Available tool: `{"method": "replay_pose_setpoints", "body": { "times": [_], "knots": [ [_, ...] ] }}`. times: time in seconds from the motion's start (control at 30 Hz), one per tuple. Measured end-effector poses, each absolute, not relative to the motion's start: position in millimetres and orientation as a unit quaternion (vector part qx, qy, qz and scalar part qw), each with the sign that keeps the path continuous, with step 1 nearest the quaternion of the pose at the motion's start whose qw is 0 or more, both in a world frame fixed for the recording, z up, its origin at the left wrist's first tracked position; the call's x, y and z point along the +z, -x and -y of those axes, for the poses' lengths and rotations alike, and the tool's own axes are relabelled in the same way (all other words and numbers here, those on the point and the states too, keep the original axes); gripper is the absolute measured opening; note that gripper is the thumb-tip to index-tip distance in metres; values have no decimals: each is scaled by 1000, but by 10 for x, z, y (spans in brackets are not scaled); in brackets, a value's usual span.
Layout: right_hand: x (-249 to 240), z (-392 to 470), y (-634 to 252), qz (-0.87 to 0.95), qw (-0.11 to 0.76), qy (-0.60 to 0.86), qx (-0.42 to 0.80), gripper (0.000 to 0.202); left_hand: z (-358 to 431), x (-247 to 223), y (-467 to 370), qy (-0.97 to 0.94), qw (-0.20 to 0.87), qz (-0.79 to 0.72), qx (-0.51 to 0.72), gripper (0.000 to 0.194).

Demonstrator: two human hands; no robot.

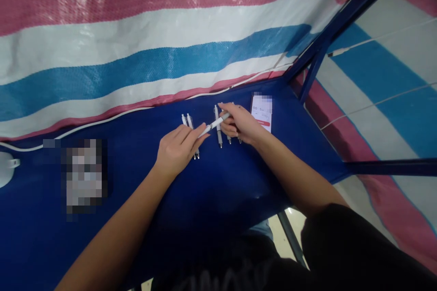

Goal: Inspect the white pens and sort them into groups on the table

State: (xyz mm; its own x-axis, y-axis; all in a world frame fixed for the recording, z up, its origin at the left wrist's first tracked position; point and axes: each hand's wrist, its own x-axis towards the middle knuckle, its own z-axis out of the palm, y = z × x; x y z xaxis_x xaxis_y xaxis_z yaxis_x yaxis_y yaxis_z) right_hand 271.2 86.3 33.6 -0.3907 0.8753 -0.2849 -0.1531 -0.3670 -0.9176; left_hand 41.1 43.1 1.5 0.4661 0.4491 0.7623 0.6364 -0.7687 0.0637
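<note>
A white pen (215, 123) is held between my two hands above the blue table. My left hand (178, 148) is closed on its lower left end, and my right hand (241, 123) pinches the upper right end. Below my left hand lie two white pens (187, 120) side by side, partly hidden by the fingers. Several more pens (217, 126) lie in a row under and beside my right hand, which covers most of them. Whether the held pen is whole or in two parts, I cannot tell.
A phone (261, 113) with a lit screen lies right of my right hand. A blurred-out item (85, 175) is at the left, with a white rounded object (7, 169) at the edge. A white cable (133, 110) runs along the back of the blue table (218, 191), before a striped sheet (153, 63).
</note>
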Motion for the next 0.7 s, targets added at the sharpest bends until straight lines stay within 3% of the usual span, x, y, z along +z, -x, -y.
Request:
{"method": "replay_pose_setpoints", "body": {
  "times": [0.13,0.27,0.5,0.7],
  "knots": [
    [405,-798,-2630,359,321,432,762,60,-453,35,-408,840,129,336,-406,21],
    [407,-758,-2589,370,356,432,742,55,-441,-3,-430,843,87,359,-392,15],
    [308,-837,-2701,533,393,361,657,67,-410,63,-426,811,-206,397,-378,39],
    [345,-946,-2924,629,336,389,583,52,-531,-9,-287,803,-186,426,-373,35]
  ]
}}
